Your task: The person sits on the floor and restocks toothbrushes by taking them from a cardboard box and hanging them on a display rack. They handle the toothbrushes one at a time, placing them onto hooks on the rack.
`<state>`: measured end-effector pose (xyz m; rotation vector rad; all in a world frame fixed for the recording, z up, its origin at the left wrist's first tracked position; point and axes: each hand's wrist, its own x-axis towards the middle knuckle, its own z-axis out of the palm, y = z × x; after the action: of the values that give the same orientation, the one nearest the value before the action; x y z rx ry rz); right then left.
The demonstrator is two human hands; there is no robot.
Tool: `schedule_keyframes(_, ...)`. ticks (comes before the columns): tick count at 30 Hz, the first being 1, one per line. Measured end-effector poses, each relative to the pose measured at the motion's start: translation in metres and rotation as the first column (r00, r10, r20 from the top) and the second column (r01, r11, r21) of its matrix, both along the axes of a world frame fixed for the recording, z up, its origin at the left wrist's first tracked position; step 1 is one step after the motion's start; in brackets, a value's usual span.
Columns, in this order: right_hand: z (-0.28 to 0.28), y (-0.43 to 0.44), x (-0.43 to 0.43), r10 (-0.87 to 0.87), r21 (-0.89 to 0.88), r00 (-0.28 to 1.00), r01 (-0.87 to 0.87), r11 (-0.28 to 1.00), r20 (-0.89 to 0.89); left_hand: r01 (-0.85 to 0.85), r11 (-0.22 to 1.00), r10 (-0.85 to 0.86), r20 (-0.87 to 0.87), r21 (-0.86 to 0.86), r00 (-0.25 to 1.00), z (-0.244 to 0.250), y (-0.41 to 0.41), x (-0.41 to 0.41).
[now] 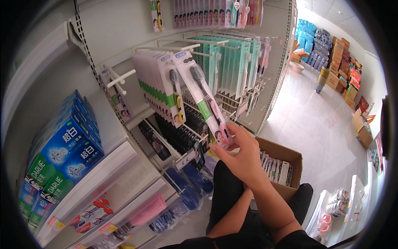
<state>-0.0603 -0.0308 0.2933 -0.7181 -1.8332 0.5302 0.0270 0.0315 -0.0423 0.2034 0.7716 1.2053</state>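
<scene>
My right hand [241,149] grips the lower end of a carded toothbrush [203,99] with a grey head and a pink and black handle. The pack tilts in front of the display hooks, beside a row of similar toothbrush packs [158,87] on a white hook. To the right of that row hang green toothbrush packs [230,65], and below it hang black packs [174,133]. My left forearm passes beneath the right one, and my left hand is hidden behind it. A cardboard box [279,146] holding several toothbrush packs stands close to my knees.
Toothpaste boxes [68,146] are stacked on the shelf at left, above a lower shelf with more boxes [90,214]. Wrapped blue slippers [186,190] hang below the hooks. Shelving with wrapped goods [339,199] is at lower right; stacked cartons [337,62] line the far wall.
</scene>
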Motion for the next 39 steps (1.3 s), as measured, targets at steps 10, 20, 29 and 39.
schedule_keyframes(10, 0.001, -0.007, -0.007, 0.009, -0.004, 1.000, -0.009, 1.000, 0.000, 0.015, 1.000, -0.015, -0.023, -0.007, 1.000, 0.000, -0.003, -0.001)
schedule_keyframes(20, -0.013, -0.002, -0.013, -0.002, -0.043, 0.999, 0.004, 0.999, 0.051, 0.029, 0.999, -0.030, -0.040, -0.013, 0.999, -0.002, -0.003, 0.000)
schedule_keyframes(29, -0.119, 0.048, 0.065, -0.329, -0.122, 0.905, 0.371, 0.920, 0.268, 0.041, 0.999, -0.042, -0.077, -0.014, 0.996, -0.010, -0.011, 0.010)
schedule_keyframes(39, -0.331, 0.114, 0.266, -0.282, -0.431, 0.599, 0.764, 0.480, 0.749, 0.122, 0.991, -0.132, -0.308, -0.052, 0.942, 0.028, -0.029, -0.004)
